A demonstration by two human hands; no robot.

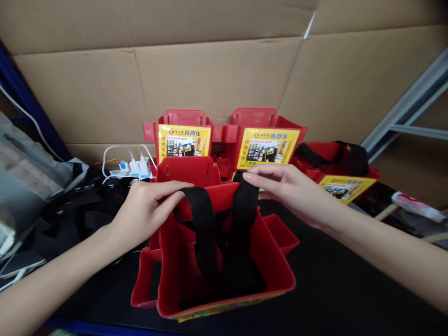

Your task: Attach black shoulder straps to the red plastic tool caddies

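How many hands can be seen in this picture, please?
2: the left hand at the left part of the black webbing, the right hand at its right part.

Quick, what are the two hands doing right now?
Left hand: closed, pinching black strap.
Right hand: closed, pinching black strap too.

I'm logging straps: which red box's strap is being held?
The frontmost red box: left hand and right hand pinch its black strap; others sit farther back.
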